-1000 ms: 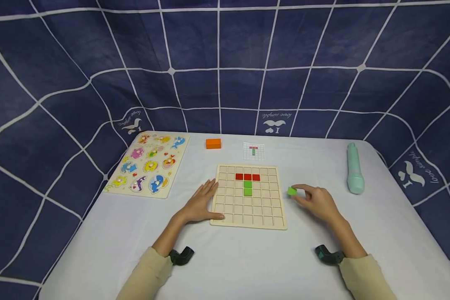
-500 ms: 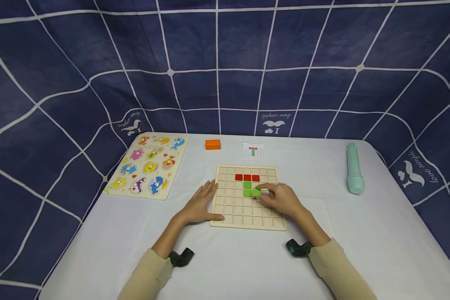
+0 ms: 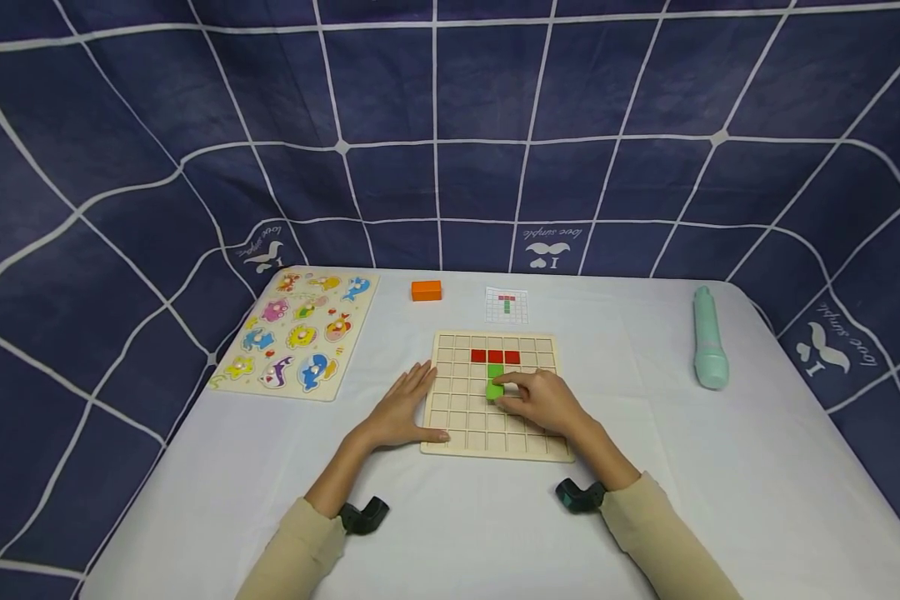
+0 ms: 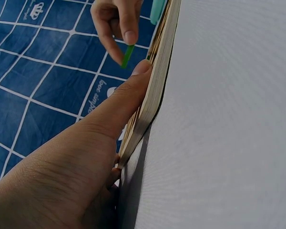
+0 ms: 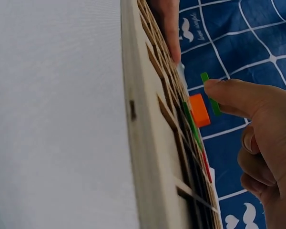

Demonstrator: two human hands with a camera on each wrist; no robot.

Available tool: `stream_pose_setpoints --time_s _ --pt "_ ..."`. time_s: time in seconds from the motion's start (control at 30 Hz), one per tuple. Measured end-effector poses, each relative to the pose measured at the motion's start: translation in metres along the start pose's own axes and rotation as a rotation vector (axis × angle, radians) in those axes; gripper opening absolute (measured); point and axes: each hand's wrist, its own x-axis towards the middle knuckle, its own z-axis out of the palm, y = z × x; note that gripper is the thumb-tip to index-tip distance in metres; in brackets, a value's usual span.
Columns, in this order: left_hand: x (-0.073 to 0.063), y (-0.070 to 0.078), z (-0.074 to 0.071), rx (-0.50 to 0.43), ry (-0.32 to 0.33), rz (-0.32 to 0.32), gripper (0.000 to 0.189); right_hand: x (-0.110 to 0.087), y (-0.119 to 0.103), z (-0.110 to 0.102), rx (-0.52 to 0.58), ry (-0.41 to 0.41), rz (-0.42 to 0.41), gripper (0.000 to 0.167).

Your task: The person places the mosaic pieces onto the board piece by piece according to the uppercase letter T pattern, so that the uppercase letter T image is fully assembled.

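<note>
A wooden grid board lies on the white table. Across it runs a row of red square tiles, with a green tile directly under the middle one. My right hand pinches another green square tile between thumb and finger. In the right wrist view this tile is held apart from the board's surface. At the board's left edge rests my left hand, fingers spread and straight. Its thumb lies over the near left corner. The cells under my right hand are hidden.
Behind the board lies a small pattern card printed with a red and green T. An orange block sits left of it. An animal peg puzzle occupies the table's left side, and a mint-green microphone-shaped object the right.
My right hand has carried the green tile leftward from beside the board to above the column of green tiles. My left hand stays in place.
</note>
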Motion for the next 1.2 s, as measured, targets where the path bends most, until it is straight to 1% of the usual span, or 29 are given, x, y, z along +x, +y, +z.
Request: stream_pose_setpoints --time_s 0.13,0.23,0.6,0.93,1.1,1.2 --pt "0.0003 0.0000 -0.0002 0.004 -0.006 0.000 0.117 -0.0017 0.0011 0.0046 0.000 -0.040 0.016 0.028" --pt "0.0006 0.0005 -0.0008 0.002 -0.008 0.000 0.117 -0.0029 0.0025 0.0068 -0.001 -0.051 0.018 0.028" --pt "0.0007 0.0000 0.0000 0.001 -0.003 0.004 0.117 -0.0049 0.0046 0.0086 -0.019 -0.063 0.003 0.028" --pt "0.0005 -0.0001 0.0005 0.006 -0.003 -0.004 0.117 -0.0064 0.0042 0.0084 -0.034 -0.054 -0.013 0.028" --pt "0.0011 -0.0010 0.0008 0.015 -0.009 -0.004 0.117 -0.0073 0.0050 0.0075 -0.014 -0.051 -0.003 0.034" --pt "0.0012 -0.0015 0.0011 0.020 -0.010 -0.004 0.117 -0.0075 0.0050 0.0070 0.002 -0.046 0.003 0.033"
